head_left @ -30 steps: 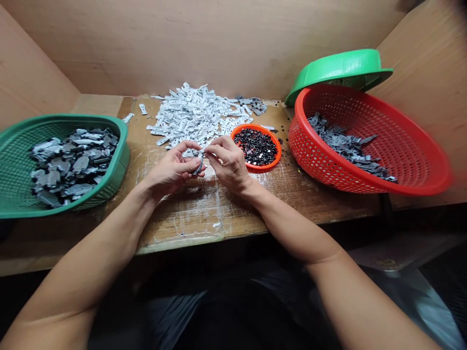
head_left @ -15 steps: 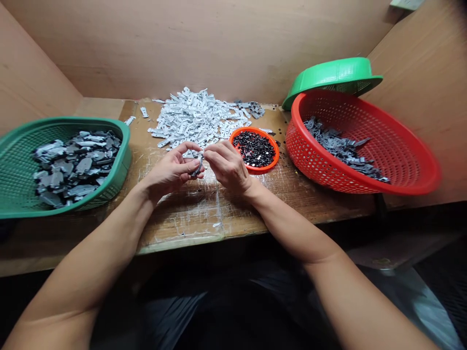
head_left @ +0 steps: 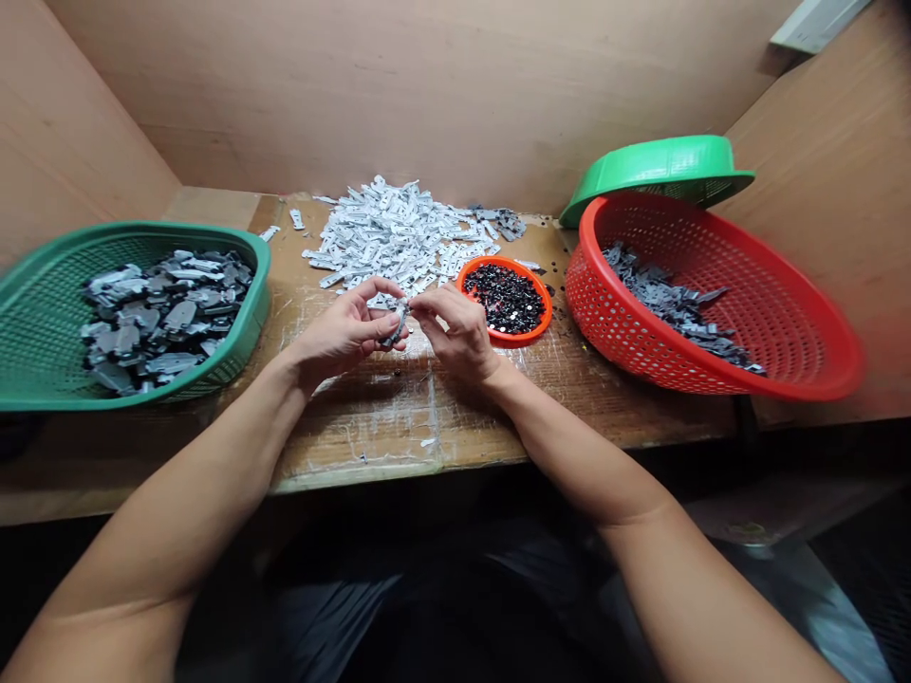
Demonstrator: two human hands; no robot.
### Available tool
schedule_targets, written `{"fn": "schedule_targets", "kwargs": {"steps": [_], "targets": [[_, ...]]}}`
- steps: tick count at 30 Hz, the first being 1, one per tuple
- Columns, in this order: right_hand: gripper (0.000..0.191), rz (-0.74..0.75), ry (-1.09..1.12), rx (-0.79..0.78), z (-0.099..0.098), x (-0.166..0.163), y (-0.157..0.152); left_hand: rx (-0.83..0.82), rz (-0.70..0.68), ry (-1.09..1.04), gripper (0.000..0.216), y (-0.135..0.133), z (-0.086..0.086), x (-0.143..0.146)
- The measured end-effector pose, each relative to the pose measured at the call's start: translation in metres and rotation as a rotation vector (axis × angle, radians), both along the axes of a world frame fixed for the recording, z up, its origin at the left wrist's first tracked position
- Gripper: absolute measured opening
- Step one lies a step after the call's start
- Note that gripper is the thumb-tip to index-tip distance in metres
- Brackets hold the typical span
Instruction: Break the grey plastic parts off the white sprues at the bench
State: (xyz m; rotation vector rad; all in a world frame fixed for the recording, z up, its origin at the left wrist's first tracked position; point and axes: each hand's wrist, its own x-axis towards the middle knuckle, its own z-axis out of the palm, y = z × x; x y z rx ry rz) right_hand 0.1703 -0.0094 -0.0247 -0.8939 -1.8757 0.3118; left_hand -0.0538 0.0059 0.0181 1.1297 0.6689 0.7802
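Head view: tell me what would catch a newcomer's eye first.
Likely the bright red basket at right, holding gray pieces. Next, the heap of pale parts, center back. In front of that heap, the left hand holds a gray part, with the right hand close beside it.

Wooden bench [head_left: 377,427]: pale parts [head_left: 391,232] heaped, orange dish [head_left: 548,308].
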Motion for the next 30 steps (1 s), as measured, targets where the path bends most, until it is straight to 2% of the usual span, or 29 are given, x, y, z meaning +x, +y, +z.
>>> {"fn": "schedule_targets", "kwargs": {"steps": [8, 14, 22, 27, 30], "targets": [[0.016, 0.001, 0.169, -0.160, 0.008, -0.007, -0.006, 0.209, -0.018, 0.101, 0.047, 0.000, 0.002, -0.001], [0.015, 0.061, 0.361, -0.239, 0.002, -0.012, -0.004, 0.304, -0.035, 0.163, 0.041, 0.001, -0.003, 0.000], [0.032, 0.208, 0.592, -0.522, -0.005, -0.011, 0.005, 0.381, -0.068, 0.204, 0.035, 0.000, -0.003, 0.003], [0.035, 0.107, 0.468, -0.470, -0.009, -0.010, 0.004, 0.396, -0.043, 0.262, 0.032, -0.002, -0.004, 0.004], [0.027, 0.045, 0.390, -0.381, -0.011, -0.009, 0.002, 0.396, -0.025, 0.263, 0.034, -0.001, -0.005, 0.005]]}}
